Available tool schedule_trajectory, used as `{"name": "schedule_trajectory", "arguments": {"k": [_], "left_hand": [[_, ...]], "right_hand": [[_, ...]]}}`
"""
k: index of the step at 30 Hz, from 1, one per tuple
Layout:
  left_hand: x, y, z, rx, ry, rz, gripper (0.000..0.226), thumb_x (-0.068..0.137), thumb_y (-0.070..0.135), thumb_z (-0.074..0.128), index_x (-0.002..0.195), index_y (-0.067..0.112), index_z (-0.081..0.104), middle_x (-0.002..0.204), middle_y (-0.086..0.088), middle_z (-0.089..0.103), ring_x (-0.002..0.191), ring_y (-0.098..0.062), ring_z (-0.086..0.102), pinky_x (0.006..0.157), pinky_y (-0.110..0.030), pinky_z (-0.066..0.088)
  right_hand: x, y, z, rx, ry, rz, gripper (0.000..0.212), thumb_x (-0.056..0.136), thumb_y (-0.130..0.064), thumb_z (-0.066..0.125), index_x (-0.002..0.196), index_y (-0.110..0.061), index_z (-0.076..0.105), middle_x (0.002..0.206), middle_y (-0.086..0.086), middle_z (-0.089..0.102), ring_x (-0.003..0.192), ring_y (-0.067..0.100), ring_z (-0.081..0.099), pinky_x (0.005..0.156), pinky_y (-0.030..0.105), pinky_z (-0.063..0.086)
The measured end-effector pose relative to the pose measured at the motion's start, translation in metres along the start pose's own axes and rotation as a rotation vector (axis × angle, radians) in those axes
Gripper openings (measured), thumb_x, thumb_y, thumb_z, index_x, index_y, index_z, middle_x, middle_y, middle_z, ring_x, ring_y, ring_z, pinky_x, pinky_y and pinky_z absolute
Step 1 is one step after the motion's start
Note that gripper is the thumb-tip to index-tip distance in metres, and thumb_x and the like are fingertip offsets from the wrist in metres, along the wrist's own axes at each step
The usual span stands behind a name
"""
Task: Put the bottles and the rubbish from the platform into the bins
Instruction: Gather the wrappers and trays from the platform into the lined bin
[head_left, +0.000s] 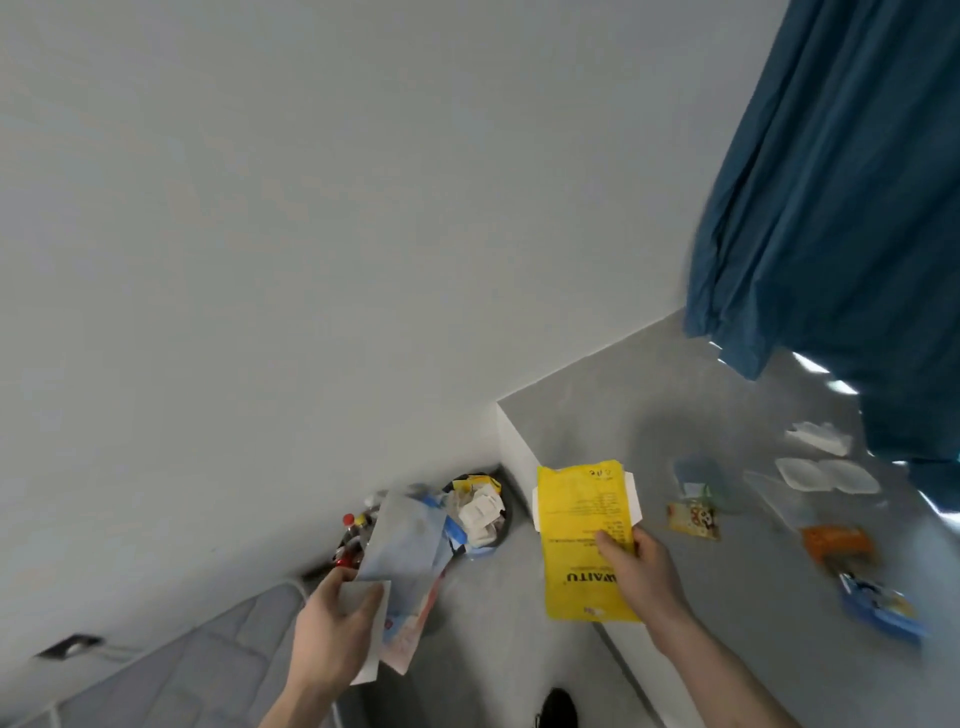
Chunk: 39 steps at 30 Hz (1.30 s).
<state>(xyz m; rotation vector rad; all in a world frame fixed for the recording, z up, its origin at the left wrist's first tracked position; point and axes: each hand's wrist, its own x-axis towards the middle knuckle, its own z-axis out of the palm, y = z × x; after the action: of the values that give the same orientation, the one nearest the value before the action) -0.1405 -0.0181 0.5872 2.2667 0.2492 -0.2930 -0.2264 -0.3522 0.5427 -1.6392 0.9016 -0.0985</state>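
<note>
My left hand (335, 629) grips a bundle of flat paper and plastic packets (410, 551), pale blue and pink, held low over the floor in front of the bins. My right hand (641, 566) pinches a flattened yellow carton (584, 525) with black print, above the near left corner of the grey platform (597, 426). In the wall corner stand two bins: one (480, 509) heaped with white and yellow wrappers, another (356, 540) holding bottles with red caps, partly hidden by the bundle. More rubbish lies on the platform: a small printed packet (693, 519), clear plastic trays (826, 475), an orange packet (836, 543), a blue packet (880, 605).
A blue curtain (841, 208) hangs over the platform's far right side. A grey quilted mattress (197, 670) lies at lower left by the wall, beside a dark wall socket (70, 647). A dark shoe (558, 709) shows on the floor between my arms.
</note>
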Motion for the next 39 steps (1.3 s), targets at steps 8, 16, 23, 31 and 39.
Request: {"name": "schedule_trajectory", "arguments": {"k": [8, 16, 23, 31, 39], "left_hand": [[0.065, 0.015, 0.004, -0.046, 0.027, -0.046, 0.008, 0.087, 0.02, 0.072, 0.09, 0.027, 0.069, 0.079, 0.006, 0.073, 0.07, -0.001, 0.067, 0.058, -0.025, 0.047], [0.176, 0.034, 0.006, 0.04, -0.135, 0.027, 0.006, 0.088, 0.024, 0.068, 0.086, 0.024, 0.063, 0.074, 0.001, 0.07, 0.067, -0.013, 0.066, 0.058, -0.033, 0.051], [0.297, 0.048, 0.018, 0.262, -0.346, 0.13, 0.005, 0.087, 0.023, 0.063, 0.083, 0.021, 0.063, 0.075, 0.003, 0.068, 0.072, -0.016, 0.064, 0.06, -0.031, 0.048], [0.347, 0.023, 0.075, 0.311, -0.555, -0.084, 0.035, 0.078, 0.03, 0.062, 0.109, 0.017, 0.07, 0.109, -0.003, 0.07, 0.1, -0.023, 0.064, 0.084, -0.031, 0.049], [0.354, 0.021, 0.145, 0.352, -0.551, -0.261, 0.02, 0.088, 0.021, 0.061, 0.104, 0.011, 0.067, 0.093, -0.006, 0.069, 0.085, -0.024, 0.066, 0.075, -0.032, 0.055]], "right_hand": [[0.066, -0.042, 0.047, -0.044, -0.093, -0.006, 0.007, 0.095, -0.026, 0.068, 0.095, -0.021, 0.073, 0.088, -0.009, 0.077, 0.083, 0.015, 0.072, 0.074, 0.034, 0.055], [0.102, -0.066, 0.077, 0.012, 0.028, 0.09, 0.005, 0.095, -0.023, 0.068, 0.096, -0.02, 0.073, 0.087, -0.005, 0.078, 0.078, 0.016, 0.074, 0.067, 0.032, 0.055], [0.111, -0.066, 0.128, 0.062, 0.171, 0.212, 0.01, 0.094, -0.028, 0.07, 0.098, -0.02, 0.073, 0.091, -0.004, 0.077, 0.083, 0.021, 0.073, 0.077, 0.044, 0.061], [0.104, -0.044, 0.133, 0.109, 0.22, 0.407, 0.01, 0.096, -0.032, 0.067, 0.103, -0.026, 0.069, 0.096, -0.004, 0.075, 0.086, 0.021, 0.071, 0.077, 0.038, 0.056], [0.16, -0.018, 0.131, 0.01, 0.121, 0.449, 0.012, 0.096, -0.031, 0.066, 0.097, -0.02, 0.071, 0.091, -0.001, 0.075, 0.082, 0.02, 0.071, 0.077, 0.038, 0.057]]}}
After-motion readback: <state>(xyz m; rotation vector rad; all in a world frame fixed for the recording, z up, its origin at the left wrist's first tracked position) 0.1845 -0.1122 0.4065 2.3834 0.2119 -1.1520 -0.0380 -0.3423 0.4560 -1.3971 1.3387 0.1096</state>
